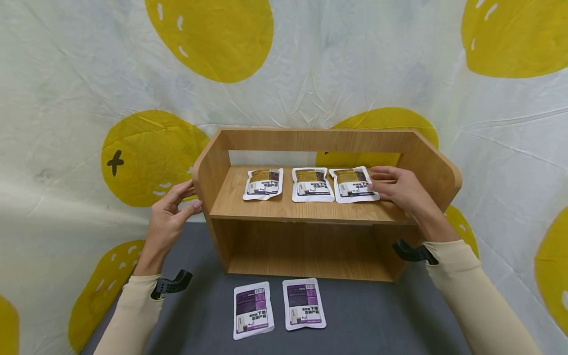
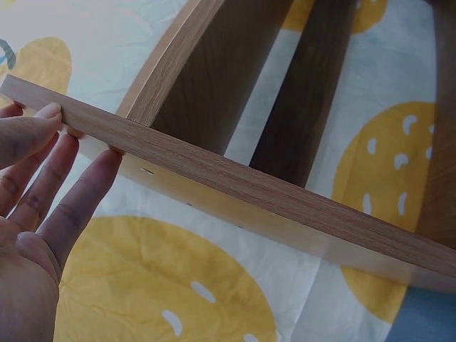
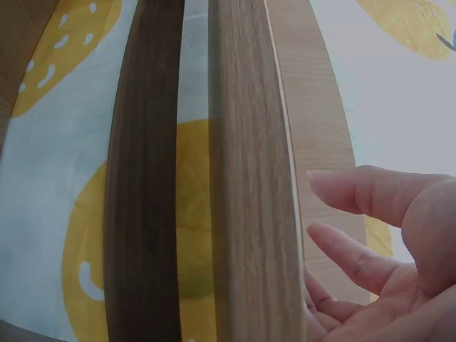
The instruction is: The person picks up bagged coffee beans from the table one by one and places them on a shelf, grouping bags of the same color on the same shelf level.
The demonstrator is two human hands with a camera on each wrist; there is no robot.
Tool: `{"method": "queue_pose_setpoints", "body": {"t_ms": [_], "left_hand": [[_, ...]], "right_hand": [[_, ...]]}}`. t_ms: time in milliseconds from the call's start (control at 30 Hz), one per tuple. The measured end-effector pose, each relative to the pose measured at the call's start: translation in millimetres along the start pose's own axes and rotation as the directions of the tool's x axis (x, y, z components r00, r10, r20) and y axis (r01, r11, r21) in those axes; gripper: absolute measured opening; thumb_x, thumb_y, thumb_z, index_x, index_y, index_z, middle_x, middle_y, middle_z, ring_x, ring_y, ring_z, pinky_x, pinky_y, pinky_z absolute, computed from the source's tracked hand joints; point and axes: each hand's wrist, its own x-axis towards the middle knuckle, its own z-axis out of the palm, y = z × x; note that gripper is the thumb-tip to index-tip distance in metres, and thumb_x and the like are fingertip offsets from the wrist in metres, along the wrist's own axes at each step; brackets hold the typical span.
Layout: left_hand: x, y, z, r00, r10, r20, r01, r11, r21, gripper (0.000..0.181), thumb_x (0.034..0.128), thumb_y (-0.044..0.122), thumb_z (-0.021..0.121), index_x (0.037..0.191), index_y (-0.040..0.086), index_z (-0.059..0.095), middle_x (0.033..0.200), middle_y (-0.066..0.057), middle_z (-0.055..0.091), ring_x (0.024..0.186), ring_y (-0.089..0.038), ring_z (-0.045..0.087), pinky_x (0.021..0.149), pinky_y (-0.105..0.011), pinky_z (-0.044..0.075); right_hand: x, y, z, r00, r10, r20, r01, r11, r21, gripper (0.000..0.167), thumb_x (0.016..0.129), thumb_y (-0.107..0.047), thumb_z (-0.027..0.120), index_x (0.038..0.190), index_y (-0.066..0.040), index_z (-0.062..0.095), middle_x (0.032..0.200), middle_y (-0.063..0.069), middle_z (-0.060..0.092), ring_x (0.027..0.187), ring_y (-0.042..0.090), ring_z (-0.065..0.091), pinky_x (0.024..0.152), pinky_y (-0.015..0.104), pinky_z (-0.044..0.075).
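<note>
A wooden two-tier shelf (image 1: 310,211) stands on the grey table. On its upper board lie three white pouches with gold-brown labels: a left pouch (image 1: 264,184), a middle pouch (image 1: 312,185) and a right pouch (image 1: 353,185). My right hand (image 1: 401,191) is at the right pouch's right edge, thumb and fingers apart; the right wrist view shows the hand (image 3: 399,263) behind the board's edge, with the pouches hidden. With fairly straight fingers, my left hand (image 1: 167,217) touches the outside of the shelf's left side panel (image 2: 214,174).
Two white pouches with purple labels, one at left (image 1: 254,310) and one at right (image 1: 304,304), lie on the grey table (image 1: 355,320) before the shelf. Behind hangs a pale cloth (image 1: 310,74) with yellow shapes. The shelf's side panels rise above the upper board.
</note>
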Motion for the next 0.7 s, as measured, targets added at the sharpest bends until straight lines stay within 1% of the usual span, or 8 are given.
{"method": "queue_pose_setpoints", "body": {"t_ms": [67,200,333,400,433,500,600,700], "left_hand": [[0.4,0.3,0.1,1.0,0.001,0.001,-0.001,1.0,0.004,0.058,0.0908,-0.014,0.065,0.145,0.006,0.056,0.14,-0.009,0.059,0.12,-0.017,0.062,0.082,-0.026,0.061],[1.3,0.6,-0.1,1.0,0.002,0.001,-0.002,1.0,0.003,0.058,0.0908,-0.014,0.065,0.145,0.006,0.056,0.14,-0.009,0.059,0.12,-0.017,0.062,0.082,-0.026,0.061],[1.5,0.5,-0.6,1.0,0.004,0.002,-0.004,1.0,-0.01,0.058,0.0907,-0.015,0.065,0.145,0.005,0.056,0.14,-0.01,0.059,0.119,-0.017,0.062,0.081,-0.026,0.062],[1.3,0.5,-0.6,1.0,0.006,0.003,-0.006,1.0,-0.012,0.058,0.0906,-0.015,0.065,0.145,0.005,0.056,0.14,-0.01,0.059,0.12,-0.017,0.062,0.081,-0.026,0.062],[1.2,0.6,-0.6,1.0,0.006,0.003,-0.006,1.0,-0.012,0.058,0.0907,-0.015,0.065,0.145,0.005,0.056,0.14,-0.01,0.059,0.12,-0.017,0.062,0.081,-0.026,0.062],[0.8,0.8,-0.5,1.0,0.005,0.002,-0.005,1.0,-0.007,0.058,0.0907,-0.015,0.065,0.145,0.005,0.056,0.14,-0.009,0.059,0.119,-0.017,0.062,0.081,-0.026,0.062],[0.4,0.9,-0.3,1.0,0.006,0.002,-0.006,1.0,-0.001,0.059,0.0906,-0.015,0.065,0.145,0.005,0.056,0.14,-0.009,0.059,0.12,-0.016,0.062,0.081,-0.026,0.062],[0.1,1.0,-0.3,1.0,0.01,0.004,-0.01,1.0,-0.005,0.059,0.0905,-0.015,0.065,0.145,0.005,0.056,0.14,-0.009,0.059,0.12,-0.016,0.062,0.081,-0.025,0.062]], "right_hand": [[-2.2,1.1,-0.5,1.0,-0.024,-0.016,0.024,1.0,-0.007,0.066,0.097,-0.028,0.07,0.153,-0.005,0.043,0.151,0.022,0.047,0.123,0.032,0.053,0.078,0.013,0.056],[-8.8,1.6,-0.2,0.995,-0.078,-0.069,0.076,0.997,-0.032,0.056,0.098,-0.024,0.069,0.147,-0.002,0.05,0.145,0.023,0.053,0.119,0.031,0.055,0.076,0.011,0.055],[-18.6,-0.1,3.7,0.98,-0.148,-0.134,0.146,0.989,-0.026,0.049,0.098,-0.023,0.068,0.141,-0.002,0.056,0.136,0.02,0.059,0.108,0.022,0.058,0.075,0.011,0.053],[-23.8,-1.0,6.6,0.971,-0.18,-0.158,0.178,0.984,-0.024,0.047,0.098,-0.025,0.07,0.138,-0.003,0.059,0.128,0.015,0.064,0.101,0.016,0.058,0.074,0.011,0.051],[-26.0,-1.3,8.1,0.968,-0.194,-0.162,0.195,0.981,-0.011,0.047,0.097,-0.025,0.071,0.137,-0.002,0.06,0.124,0.011,0.066,0.098,0.013,0.06,0.074,0.013,0.053],[-31.0,-2.7,11.3,0.965,-0.209,-0.16,0.216,0.976,0.026,0.048,0.095,-0.025,0.074,0.135,-0.001,0.062,0.115,0.002,0.069,0.093,0.01,0.062,0.075,0.015,0.055],[-38.9,-5.4,15.1,0.967,-0.229,-0.113,0.237,0.969,0.065,0.05,0.093,-0.025,0.076,0.134,0.0,0.062,0.108,-0.008,0.07,0.092,0.008,0.064,0.077,0.017,0.058],[-47.5,-9.2,19.2,0.969,-0.241,-0.05,0.245,0.967,0.074,0.051,0.093,-0.028,0.077,0.133,-0.001,0.063,0.108,-0.008,0.072,0.094,0.012,0.064,0.08,0.017,0.058]]}}
